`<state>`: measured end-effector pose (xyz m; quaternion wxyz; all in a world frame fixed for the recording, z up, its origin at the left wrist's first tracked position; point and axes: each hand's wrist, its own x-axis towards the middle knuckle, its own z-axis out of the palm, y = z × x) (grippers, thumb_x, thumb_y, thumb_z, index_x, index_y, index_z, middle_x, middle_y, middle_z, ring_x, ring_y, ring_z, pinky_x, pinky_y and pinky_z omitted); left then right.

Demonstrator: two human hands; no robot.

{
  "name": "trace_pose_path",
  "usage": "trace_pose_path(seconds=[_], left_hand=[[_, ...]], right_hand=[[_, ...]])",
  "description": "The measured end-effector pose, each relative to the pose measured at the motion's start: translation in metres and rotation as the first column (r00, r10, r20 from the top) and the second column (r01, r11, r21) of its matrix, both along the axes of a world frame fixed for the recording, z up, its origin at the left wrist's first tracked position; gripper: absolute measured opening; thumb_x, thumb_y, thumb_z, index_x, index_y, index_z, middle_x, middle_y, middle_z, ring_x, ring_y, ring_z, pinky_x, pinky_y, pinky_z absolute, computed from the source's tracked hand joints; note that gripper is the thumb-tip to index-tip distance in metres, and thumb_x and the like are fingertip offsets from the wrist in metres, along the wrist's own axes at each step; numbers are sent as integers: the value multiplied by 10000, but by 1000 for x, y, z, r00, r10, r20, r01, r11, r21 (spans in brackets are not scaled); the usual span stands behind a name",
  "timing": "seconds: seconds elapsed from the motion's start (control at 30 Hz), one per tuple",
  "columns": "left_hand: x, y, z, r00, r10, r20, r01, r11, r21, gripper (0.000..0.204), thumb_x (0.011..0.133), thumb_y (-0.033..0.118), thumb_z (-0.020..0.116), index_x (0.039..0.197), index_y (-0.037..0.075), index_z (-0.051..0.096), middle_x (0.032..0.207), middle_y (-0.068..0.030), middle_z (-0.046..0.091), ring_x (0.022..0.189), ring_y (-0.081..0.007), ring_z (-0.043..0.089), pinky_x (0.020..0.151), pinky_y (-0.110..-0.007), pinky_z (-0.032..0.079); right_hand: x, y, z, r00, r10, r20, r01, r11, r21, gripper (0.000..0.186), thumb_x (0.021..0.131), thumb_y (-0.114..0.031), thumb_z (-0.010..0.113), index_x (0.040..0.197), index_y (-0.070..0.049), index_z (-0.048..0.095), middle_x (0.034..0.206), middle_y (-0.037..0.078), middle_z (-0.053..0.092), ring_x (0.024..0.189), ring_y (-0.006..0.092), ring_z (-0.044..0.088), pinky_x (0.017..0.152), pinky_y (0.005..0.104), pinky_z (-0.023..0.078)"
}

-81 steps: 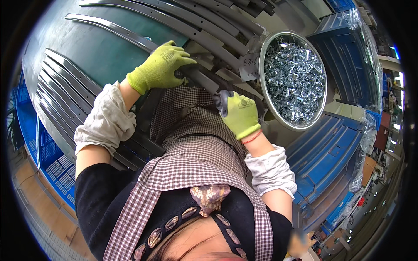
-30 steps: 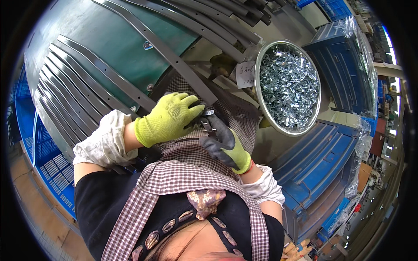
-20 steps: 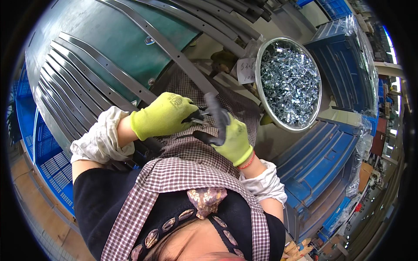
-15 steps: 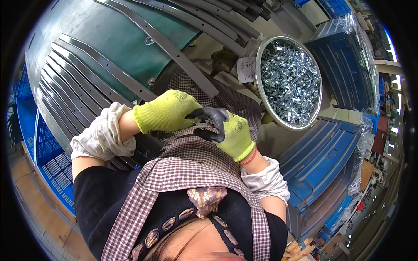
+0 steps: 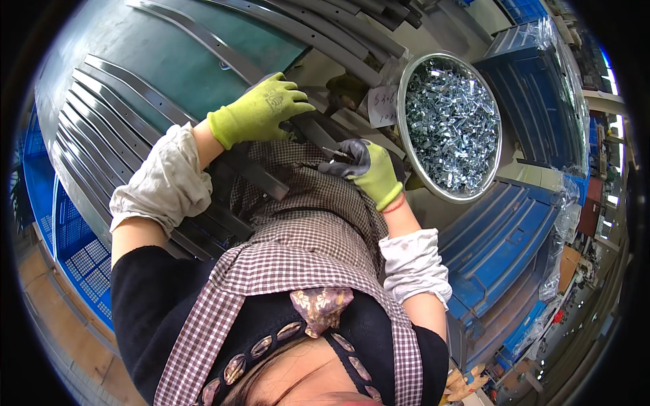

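My left hand (image 5: 267, 111), in a yellow-green glove with dark fingertips, grips a long dark metal strip (image 5: 237, 61) near its end. That strip reaches from the far left of the table toward my lap. Close to the strip's near end, my right hand (image 5: 372, 172) pinches a small metal clip (image 5: 330, 151), mostly hidden by the dark fingertips. Below my left hand, the end of another dark strip (image 5: 269, 184) juts out over my checked apron (image 5: 298, 233). To the right stands a round metal bowl (image 5: 404, 111) heaped with small shiny metal clips (image 5: 450, 125).
Several more dark strips (image 5: 112, 122) lie side by side on the green-topped table (image 5: 189, 74) at left. Other strips (image 5: 318, 30) lie beyond. Blue crates (image 5: 494, 243) are stacked at right, and a blue basket (image 5: 84, 254) stands at left. A paper label (image 5: 382, 107) hangs beside the bowl.
My left hand has left the small piece between both hands, moved up and away, and taken hold of the strip. My right hand has shifted slightly right, and a second strip now reaches over my lap.
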<state>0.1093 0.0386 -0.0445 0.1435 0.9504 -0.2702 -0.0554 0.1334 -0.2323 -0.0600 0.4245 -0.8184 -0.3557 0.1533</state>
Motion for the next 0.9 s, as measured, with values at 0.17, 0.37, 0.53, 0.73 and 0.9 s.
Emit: trace_pose_path(seconds=[0.17, 0.37, 0.53, 0.73, 0.9], left_hand=[[-7, 5, -7, 995, 38, 95, -35, 999, -36, 612, 582, 218, 805, 1168, 110, 666, 1118, -49, 662, 1065, -261, 597, 992, -434, 431], [-4, 7, -3, 993, 68, 94, -63, 996, -63, 597, 568, 201, 804, 1141, 101, 670, 1094, -58, 665, 1044, -255, 605, 962, -426, 443], [-2, 7, -2, 989, 103, 105, -90, 988, -124, 598, 545, 177, 810, 1122, 98, 675, 1067, -72, 669, 1017, -257, 611, 922, -400, 454], [-3, 6, -3, 987, 111, 112, -98, 989, -115, 593, 546, 177, 809, 1119, 95, 680, 1056, -78, 671, 1006, -260, 616, 917, -397, 459], [-2, 7, -2, 987, 81, 140, -61, 988, -139, 582, 555, 191, 813, 1114, 90, 683, 1041, -77, 672, 994, -260, 619, 914, -398, 460]], right_hand=[[28, 9, -9, 987, 139, -76, -127, 982, 143, 527, 652, -448, 875, 703, 12, 623, 629, 107, 566, 553, 214, 524, 545, 334, 427], [29, 5, -44, 979, 114, -166, -97, 989, 109, 234, 726, -134, 840, 695, -10, 644, 630, 28, 610, 562, 96, 550, 524, 257, 432], [5, -11, -31, 948, -74, -311, 54, 996, -70, 167, 783, -144, 757, 862, -20, 677, 766, 87, 664, 685, 203, 625, 612, 314, 491], [-19, -44, -8, 994, -69, 82, 82, 982, -170, 212, 787, -97, 655, 995, -68, 671, 873, 116, 685, 833, 314, 670, 725, 385, 537], [-18, -26, 6, 993, -31, 114, 54, 978, -203, 181, 788, -107, 636, 963, -87, 679, 868, 93, 692, 797, 309, 666, 687, 386, 528]])
